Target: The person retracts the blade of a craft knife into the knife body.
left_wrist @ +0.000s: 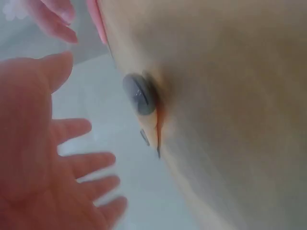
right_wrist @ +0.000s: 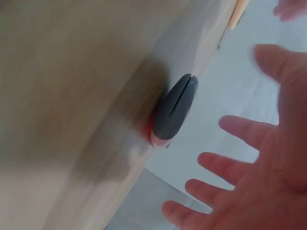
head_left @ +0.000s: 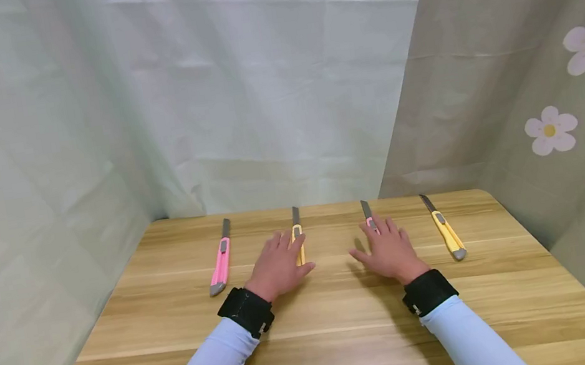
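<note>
My left hand (head_left: 278,266) hovers over the table with fingers spread, partly covering a yellow utility knife (head_left: 296,230). In the left wrist view that knife's grey end cap (left_wrist: 140,95) is apart from the palm, and nothing is in the fingers. Likewise spread and holding nothing, my right hand (head_left: 390,251) hangs above a pink utility knife (head_left: 370,222), hiding most of its handle. The right wrist view shows this knife's dark end cap (right_wrist: 175,108) lying on the wood, clear of the fingers. Both knives have their grey blades out, pointing to the back edge.
Another pink utility knife (head_left: 221,264) lies left of my left hand, blade out. Farther right rests a second yellow utility knife (head_left: 448,232), slanted, its dark blade out. Behind the wooden table (head_left: 329,353) hangs a pale curtain (head_left: 279,96), with flower prints at the right.
</note>
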The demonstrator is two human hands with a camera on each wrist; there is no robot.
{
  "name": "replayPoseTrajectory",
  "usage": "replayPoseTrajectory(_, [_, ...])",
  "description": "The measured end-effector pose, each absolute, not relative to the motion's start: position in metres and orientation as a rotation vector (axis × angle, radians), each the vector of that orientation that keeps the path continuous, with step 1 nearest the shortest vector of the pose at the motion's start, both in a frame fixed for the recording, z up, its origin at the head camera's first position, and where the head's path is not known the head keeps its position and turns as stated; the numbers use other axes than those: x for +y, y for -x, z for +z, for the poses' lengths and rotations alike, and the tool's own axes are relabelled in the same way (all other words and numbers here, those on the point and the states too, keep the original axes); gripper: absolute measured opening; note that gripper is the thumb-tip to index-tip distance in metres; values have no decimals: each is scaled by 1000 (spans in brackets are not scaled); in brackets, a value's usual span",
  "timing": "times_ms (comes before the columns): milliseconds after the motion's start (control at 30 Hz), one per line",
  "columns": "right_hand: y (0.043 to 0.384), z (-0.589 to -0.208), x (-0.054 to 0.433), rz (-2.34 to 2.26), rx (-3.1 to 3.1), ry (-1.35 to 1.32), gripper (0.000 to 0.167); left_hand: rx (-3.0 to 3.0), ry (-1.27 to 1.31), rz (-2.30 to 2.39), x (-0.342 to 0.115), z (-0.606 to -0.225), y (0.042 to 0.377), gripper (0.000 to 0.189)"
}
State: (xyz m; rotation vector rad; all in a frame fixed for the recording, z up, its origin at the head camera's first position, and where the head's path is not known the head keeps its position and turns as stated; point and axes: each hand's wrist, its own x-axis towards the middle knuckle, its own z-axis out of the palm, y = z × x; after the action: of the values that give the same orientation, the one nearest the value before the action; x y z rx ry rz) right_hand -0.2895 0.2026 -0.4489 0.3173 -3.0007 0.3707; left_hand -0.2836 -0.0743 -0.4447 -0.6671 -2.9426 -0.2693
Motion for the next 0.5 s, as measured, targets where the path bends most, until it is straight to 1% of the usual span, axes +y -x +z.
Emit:
replayPoseTrajectory(167, [295, -452, 209, 355, -2910, -354, 53, -2840, 871, -382, -68, -448, 280, 63])
replayPoseTrajectory(333, [300, -448, 221, 401, -2842, -337, 39, -2802, 957, -717, -59, -444, 268, 50])
replayPoseTrajectory(500, [309, -441, 238, 537, -2879, -205, 30, -2744, 1006, -1093, -48, -442, 252, 27])
